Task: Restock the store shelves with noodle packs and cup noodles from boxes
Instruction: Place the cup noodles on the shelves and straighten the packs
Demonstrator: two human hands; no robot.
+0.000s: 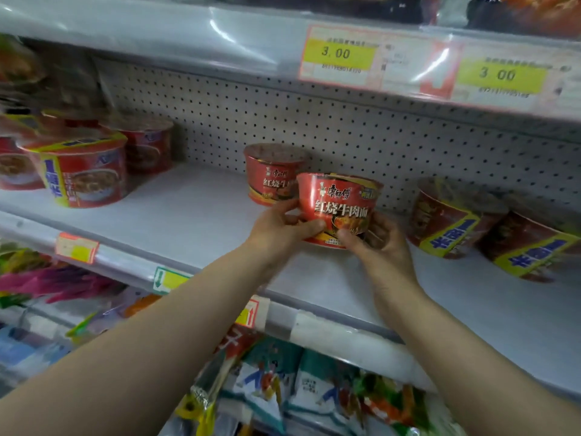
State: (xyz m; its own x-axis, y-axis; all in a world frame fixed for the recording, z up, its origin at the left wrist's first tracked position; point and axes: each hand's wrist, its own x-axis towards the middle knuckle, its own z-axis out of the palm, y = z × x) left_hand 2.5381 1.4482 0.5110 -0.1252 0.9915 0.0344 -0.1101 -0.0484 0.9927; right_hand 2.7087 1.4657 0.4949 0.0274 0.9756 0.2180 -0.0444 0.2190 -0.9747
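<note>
A red cup of noodles [338, 202] with white Chinese lettering is held between both hands, its base at the white shelf [195, 209]. My left hand [283, 228] grips its lower left side, thumb across the front. My right hand [377, 243] grips the lower right side, thumb on the front near the base. A second red cup [270, 174] of the same kind stands just behind and to the left, against the pegboard back wall.
Red cups with yellow bands stand at the shelf's left [85, 171] and lie tilted at its right [452, 218]. An upper shelf edge with price tags [339, 55] hangs overhead. Below, noodle packs [301, 388] fill the lower shelf.
</note>
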